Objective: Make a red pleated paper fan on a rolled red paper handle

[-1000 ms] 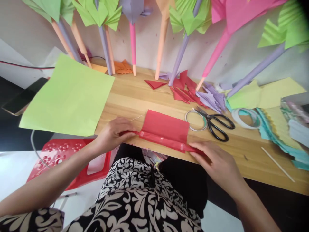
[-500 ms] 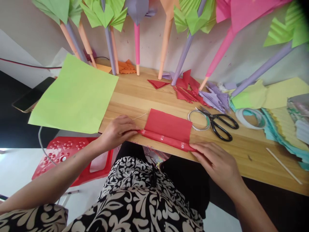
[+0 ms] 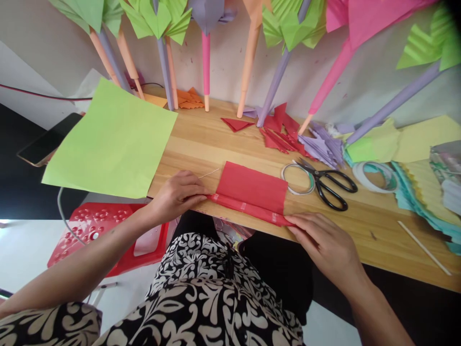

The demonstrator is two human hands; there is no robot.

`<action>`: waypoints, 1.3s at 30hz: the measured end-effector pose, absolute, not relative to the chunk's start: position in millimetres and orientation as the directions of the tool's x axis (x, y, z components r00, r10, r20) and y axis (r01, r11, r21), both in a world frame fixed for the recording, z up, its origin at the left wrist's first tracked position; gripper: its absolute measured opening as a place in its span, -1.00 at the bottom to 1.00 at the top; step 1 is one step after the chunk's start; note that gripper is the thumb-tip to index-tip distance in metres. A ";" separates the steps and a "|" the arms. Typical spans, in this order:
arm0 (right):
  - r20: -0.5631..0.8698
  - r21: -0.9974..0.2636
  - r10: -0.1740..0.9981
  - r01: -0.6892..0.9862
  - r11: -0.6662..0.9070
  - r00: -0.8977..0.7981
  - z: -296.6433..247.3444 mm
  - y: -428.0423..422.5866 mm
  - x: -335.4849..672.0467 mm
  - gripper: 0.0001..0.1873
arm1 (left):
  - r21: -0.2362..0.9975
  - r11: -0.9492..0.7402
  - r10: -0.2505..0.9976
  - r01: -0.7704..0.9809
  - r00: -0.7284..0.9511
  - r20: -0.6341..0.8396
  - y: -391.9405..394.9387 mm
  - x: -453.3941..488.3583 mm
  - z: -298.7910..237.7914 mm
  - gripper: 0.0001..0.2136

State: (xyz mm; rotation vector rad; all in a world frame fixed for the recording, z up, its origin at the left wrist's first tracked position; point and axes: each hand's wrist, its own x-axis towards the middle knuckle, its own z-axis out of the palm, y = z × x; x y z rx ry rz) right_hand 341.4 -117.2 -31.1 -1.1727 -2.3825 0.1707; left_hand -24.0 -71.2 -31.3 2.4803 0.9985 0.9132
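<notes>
A sheet of red paper [image 3: 252, 185] lies flat near the table's front edge, its near side rolled into a narrow tube with several bits of clear tape along it. My left hand [image 3: 180, 192] pinches the tube's left end between thumb and fingers. At the right end, my right hand [image 3: 320, 238] grips the tube the same way, fingertips pressed together. Just beyond my left hand, a thin pale string [image 3: 209, 173] lies on the wood. To the right of the paper are a roll of tape [image 3: 298, 191] and black-handled scissors [image 3: 329, 185].
Folded paper flowers on rolled stems [image 3: 205, 67] lean on the wall behind. A green sheet [image 3: 111, 142] covers the table's left, beside a phone [image 3: 50, 139]. Further right are a wider tape roll [image 3: 360, 173], a white stick [image 3: 424, 247] and stacked paper [image 3: 425, 192]. A red stool [image 3: 108, 221] stands below.
The near edge of the red paper looks turned slightly, its tape bits shifted a little. Both hands keep their hold at the two ends, almost unmoved.
</notes>
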 end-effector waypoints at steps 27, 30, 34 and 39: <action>0.396 -0.309 0.749 0.691 0.653 -0.531 -31.8 -117.2 341.4 -0.80 | 0.460 -0.729 0.683 0.507 0.581 0.442 -69.4 -23.7 -32.8 -0.87; 0.396 -0.312 0.748 0.688 0.655 -0.533 -29.8 -118.3 340.0 -0.81 | 0.466 -0.730 0.681 0.500 0.589 0.436 -69.3 -24.8 -33.0 -0.88; 0.389 -0.316 0.752 0.689 0.652 -0.533 -28.9 -119.6 339.6 -0.81 | 0.457 -0.738 0.672 0.496 0.602 0.431 -68.3 -26.5 -35.9 -0.90; 0.375 -0.337 0.772 0.700 0.629 -0.513 -30.2 -121.1 340.5 -0.81 | 0.443 -0.747 0.662 0.495 0.614 0.430 -66.8 -28.2 -41.1 -0.90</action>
